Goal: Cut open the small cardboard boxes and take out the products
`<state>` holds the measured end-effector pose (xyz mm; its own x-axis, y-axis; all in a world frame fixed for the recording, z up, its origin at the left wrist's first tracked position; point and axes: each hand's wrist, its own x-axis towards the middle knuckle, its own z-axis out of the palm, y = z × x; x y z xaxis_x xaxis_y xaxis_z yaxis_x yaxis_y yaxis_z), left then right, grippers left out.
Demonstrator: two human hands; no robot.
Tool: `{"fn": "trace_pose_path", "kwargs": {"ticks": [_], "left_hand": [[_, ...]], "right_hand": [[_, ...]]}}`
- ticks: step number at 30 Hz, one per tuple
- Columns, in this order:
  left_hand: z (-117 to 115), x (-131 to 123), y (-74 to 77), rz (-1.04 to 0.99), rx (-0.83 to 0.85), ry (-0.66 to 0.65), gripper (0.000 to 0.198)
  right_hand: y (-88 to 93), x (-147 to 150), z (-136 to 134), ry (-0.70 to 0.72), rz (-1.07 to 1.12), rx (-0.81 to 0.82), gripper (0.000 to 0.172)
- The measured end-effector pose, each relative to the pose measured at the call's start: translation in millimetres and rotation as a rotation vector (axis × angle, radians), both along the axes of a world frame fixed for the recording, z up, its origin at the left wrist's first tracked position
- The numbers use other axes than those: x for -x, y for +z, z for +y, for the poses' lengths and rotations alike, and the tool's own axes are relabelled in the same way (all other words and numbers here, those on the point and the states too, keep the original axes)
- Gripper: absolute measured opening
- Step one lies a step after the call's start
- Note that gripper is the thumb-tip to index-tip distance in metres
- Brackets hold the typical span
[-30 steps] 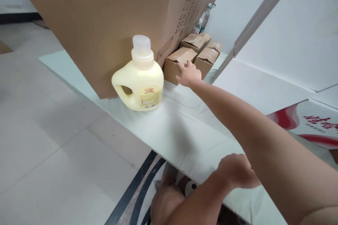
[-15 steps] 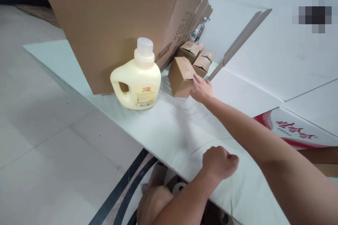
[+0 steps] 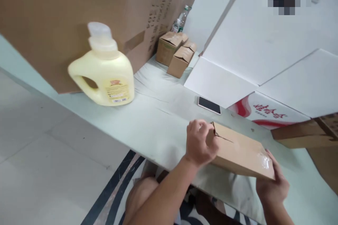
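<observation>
While our right hand (image 3: 274,184) is clasping one end of a box (image 3: 240,151), our left hand (image 3: 200,144) is resting half-curled against the other; whether it is gripping, we cannot tell. We are holding the box over the near edge of the tabletop (image 3: 155,123). Towards the far edge, a phone (image 3: 209,105) is lying flat.

Room, home or small storeroom, uncertain which from where I stand: pale green table (image 3: 155,123), one yellow jug (image 3: 105,66) upright on it. Behind the jug: large carton (image 3: 66,0), small brown boxes (image 3: 179,66), clear bottles (image 3: 182,17). Right of it: phone (image 3: 209,105), red-and-white carton (image 3: 271,110); below, tiled floor (image 3: 52,165).
</observation>
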<state>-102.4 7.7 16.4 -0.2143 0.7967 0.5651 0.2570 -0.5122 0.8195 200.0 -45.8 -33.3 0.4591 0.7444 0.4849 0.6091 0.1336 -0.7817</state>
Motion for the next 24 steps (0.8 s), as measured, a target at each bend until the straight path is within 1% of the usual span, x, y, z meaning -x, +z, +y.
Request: {"fn": "trace_pose_path", "kwargs": {"ticks": [2,3,5,7,10,13,17,19,20,21,22,24], "left_hand": [[6,-10,-2.8,-0.029,0.184,-0.204,0.035],[9,-14,-4.3,-0.052,0.251,-0.303,0.042],[13,-20,-7.6,-0.112,0.316,-0.474,0.048],[16,-21,-11.6,-0.187,0.350,-0.559,0.048],[19,-19,-18.2,-0.251,0.410,-0.569,0.054],[19,-21,-18.6,-0.336,0.472,-0.547,0.056],[17,-30,-8.3,-0.442,0.546,-0.456,0.055],[17,-33,-2.1,-0.460,0.560,-0.413,0.054],[17,-34,0.6,-0.461,0.558,-0.391,0.054],[17,-35,3.0,-0.460,0.554,-0.371,0.054],[18,-35,5.0,-0.458,0.548,-0.355,0.055],[19,-35,7.3,-0.453,0.548,-0.341,0.055]], "right_hand": [[-9.4,6,-3,-0.065,0.270,-0.018,0.047],[-11.9,10,-1,-0.083,0.423,-0.041,0.048],[-13.1,18,6,-0.068,0.687,-0.081,0.050],[-11.1,24,11,-0.029,0.792,-0.074,0.053],[-7.7,30,12,0.060,0.854,-0.029,0.055],[-4.7,33,8,0.143,0.836,-0.014,0.056],[0.3,30,5,0.240,0.782,0.008,0.058],[3.9,20,4,0.253,0.675,0.041,0.058],[6.1,12,3,0.218,0.575,0.075,0.056],[8.3,2,2,0.147,0.445,0.121,0.054],[10.3,-9,0,0.053,0.297,0.186,0.051],[12.8,-29,-5,-0.147,0.022,0.368,0.050]]}}
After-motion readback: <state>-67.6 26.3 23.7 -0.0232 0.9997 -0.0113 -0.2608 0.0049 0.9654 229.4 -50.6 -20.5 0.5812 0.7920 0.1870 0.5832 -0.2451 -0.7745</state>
